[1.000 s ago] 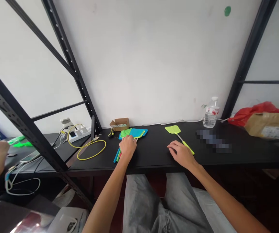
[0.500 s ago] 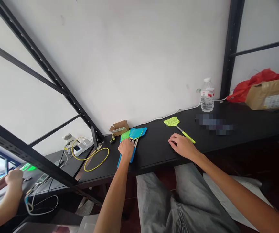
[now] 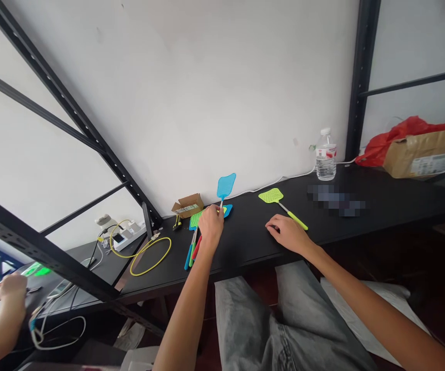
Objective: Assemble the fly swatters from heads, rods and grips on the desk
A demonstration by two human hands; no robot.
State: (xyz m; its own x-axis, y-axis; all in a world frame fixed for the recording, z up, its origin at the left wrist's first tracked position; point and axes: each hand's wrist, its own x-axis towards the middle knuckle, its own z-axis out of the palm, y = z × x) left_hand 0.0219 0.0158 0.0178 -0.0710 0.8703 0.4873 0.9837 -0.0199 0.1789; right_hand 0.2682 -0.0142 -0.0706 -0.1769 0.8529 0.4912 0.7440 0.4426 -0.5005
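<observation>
At the left, handles of several swatters [image 3: 188,257] point nearest us. Our right hand [image 3: 289,234], fingers loosely parted, sits just nearer than a yellow-green swatter [image 3: 272,196]. Our left hand [image 3: 211,228] grips a blue swatter [image 3: 226,186] (head raised). Far right stands a bottle [image 3: 326,157].

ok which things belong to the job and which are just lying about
Likely the job:
blue mesh flyswatter in the left hand
piled green and blue mesh flyswatters
lime-green mesh flyswatter by the right hand

Apparently lying about:
clear plastic bottle
small open brown cardboard box
red plastic bag
</observation>
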